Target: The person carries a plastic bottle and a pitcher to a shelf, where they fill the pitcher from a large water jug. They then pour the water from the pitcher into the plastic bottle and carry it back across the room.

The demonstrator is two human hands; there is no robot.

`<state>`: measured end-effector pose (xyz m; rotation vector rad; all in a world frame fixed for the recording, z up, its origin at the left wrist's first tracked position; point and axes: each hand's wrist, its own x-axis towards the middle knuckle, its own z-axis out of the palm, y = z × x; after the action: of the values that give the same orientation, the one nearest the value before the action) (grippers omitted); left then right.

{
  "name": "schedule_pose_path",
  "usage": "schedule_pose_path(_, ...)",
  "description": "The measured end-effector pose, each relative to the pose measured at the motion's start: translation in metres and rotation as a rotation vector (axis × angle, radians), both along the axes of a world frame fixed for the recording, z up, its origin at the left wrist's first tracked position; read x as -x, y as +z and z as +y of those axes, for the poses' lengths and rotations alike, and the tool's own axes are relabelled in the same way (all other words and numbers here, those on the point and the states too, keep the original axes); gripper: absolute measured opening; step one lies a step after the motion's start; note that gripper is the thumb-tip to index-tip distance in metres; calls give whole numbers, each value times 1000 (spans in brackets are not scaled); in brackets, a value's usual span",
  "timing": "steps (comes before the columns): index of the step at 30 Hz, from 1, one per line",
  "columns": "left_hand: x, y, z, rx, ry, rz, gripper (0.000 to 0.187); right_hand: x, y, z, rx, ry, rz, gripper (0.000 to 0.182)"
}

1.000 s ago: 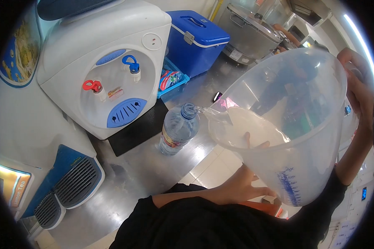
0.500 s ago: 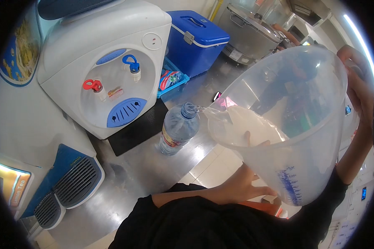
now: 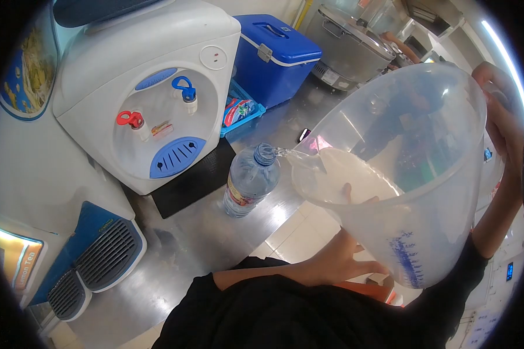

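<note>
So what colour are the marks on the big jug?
The marks are blue, shown in the head view.

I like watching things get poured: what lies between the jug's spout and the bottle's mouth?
In the head view, a short stream of clear liquid spans it, from jug to bottle.
</note>
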<state>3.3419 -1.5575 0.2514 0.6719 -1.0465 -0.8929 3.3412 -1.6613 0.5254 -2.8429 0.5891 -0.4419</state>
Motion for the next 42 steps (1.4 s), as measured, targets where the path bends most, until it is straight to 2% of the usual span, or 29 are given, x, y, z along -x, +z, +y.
schedule_pose_path(3, 1, -1, -1, -20, 9, 2, 60, 1, 0, -8, 12, 83, -14, 21)
schedule_pose_path(7, 1, 0, -2, -9, 30, -28, 61, 0, 3, -9, -19, 70, 61, 22)
schedule_pose_path(10, 3, -3, -2, -38, 15, -4, 61, 2, -1, -21, 22, 145, -23, 23)
schedule_pose_path(12, 0, 0, -1, -69, -22, -10, 61, 3, -3, -20, 67, -38, -106, 24)
schedule_pose_path(13, -1, 1, 0, -100, -59, -16, 61, 2, 1, -16, 67, -38, -106, 24)
schedule_pose_path(15, 1, -1, -1, -61, -38, -3, 61, -1, 11, -3, -33, -25, 128, 25)
schedule_pose_path(16, 1, -1, -2, -21, -16, 10, 61, -1, 11, -3, -33, -25, 128, 25)
schedule_pose_path(19, 1, 1, 0, -17, 22, -1, 61, 0, 5, -15, -11, 40, 98, 28)
schedule_pose_path(21, 1, 1, -1, -14, 15, 8, 62, -2, -3, -30, 109, 195, -73, 30)
schedule_pose_path(27, 1, 0, -1, -41, -8, 20, 61, -2, 5, 4, 27, 14, 65, 30)
schedule_pose_path(31, 3, -1, -3, -10, -5, 39, 58, -1, 3, -6, 24, 32, 53, 29)
schedule_pose_path(33, 2, 0, -1, -8, 5, 30, 57, -2, -1, -17, 34, 117, -54, 26)
schedule_pose_path(35, 0, 3, -1, -6, 15, 21, 57, -2, 2, -6, 16, 62, -15, 24)
schedule_pose_path(37, -3, 6, -1, -59, -133, 37, 83, -2, 1, -4, -2, 7, 24, 22)
schedule_pose_path(39, -4, 7, 0, -56, -138, 42, 80, -2, -3, -17, 68, -41, -106, 20)
schedule_pose_path(42, -5, 9, 1, -49, -143, 43, 76, -2, -2, -21, 31, -14, -86, 19)
